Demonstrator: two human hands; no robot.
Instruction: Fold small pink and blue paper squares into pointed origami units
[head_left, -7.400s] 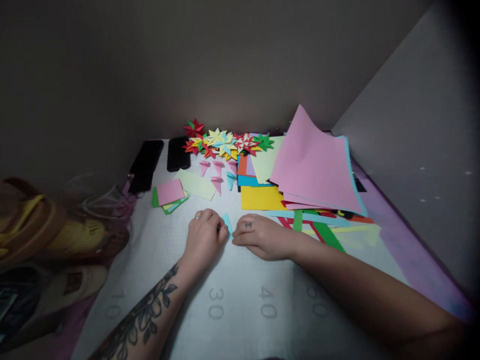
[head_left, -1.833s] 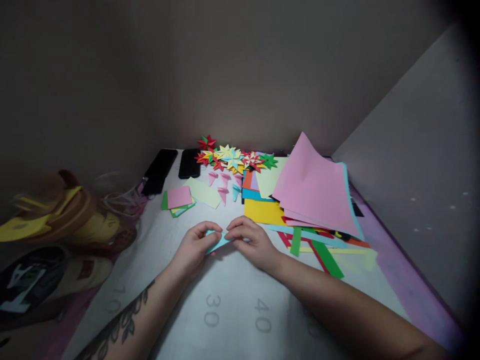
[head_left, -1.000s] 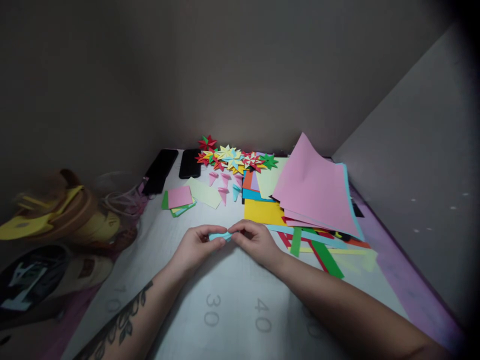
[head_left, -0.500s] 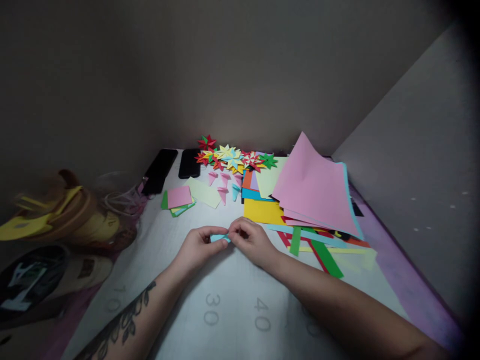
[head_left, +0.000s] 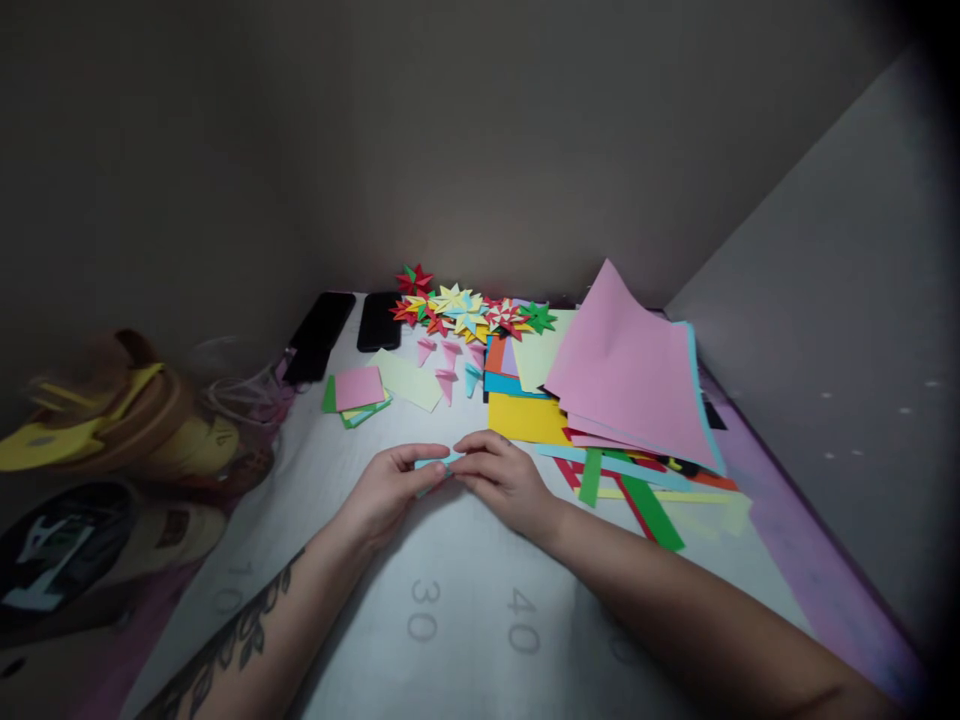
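now both hands low over the gridded mat (head_left: 465, 620), left hand (head_left: 390, 487) and right hand (head_left: 501, 478) meeting fingertip to fingertip, each pinching one end of a small light blue folded paper (head_left: 441, 463) just above the mat, mostly hidden between the fingers; beyond, small pink folded pieces (head_left: 444, 362) in a loose row, bright paper stars (head_left: 469, 313) against the back wall, two dark phones (head_left: 351, 322) to their left, little square stack (head_left: 355, 393) pink on top, big pink sheets (head_left: 628, 372) piled right, green strips (head_left: 646, 506) poking out beneath
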